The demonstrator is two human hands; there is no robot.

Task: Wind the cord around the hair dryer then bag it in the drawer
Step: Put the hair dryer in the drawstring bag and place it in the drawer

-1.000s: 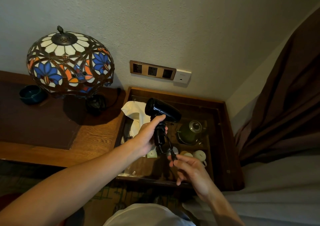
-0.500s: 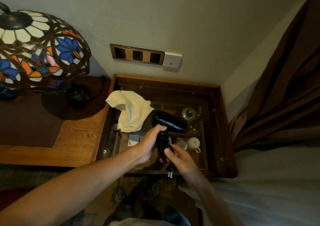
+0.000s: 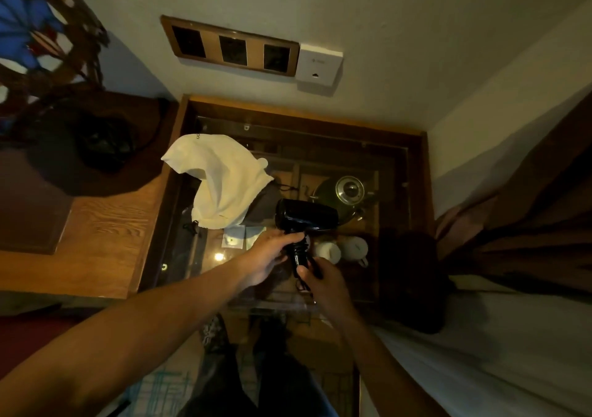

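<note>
Left hand (image 3: pixel 267 256) grips black hair dryer (image 3: pixel 306 218) at handle top, steadying it above glass-topped drawer (image 3: pixel 416 211). Right hand (image 3: pixel 320 277) pinches cord (image 3: pixel 301 283) against handle base, probably to keep wraps tight. White bag (image 3: pixel 221 186) lies far left on glass, waiting.

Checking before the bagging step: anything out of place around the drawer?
Only the white bag: it lies crumpled across the drawer's left edge. The left hand and right hand hold the dryer.
</note>
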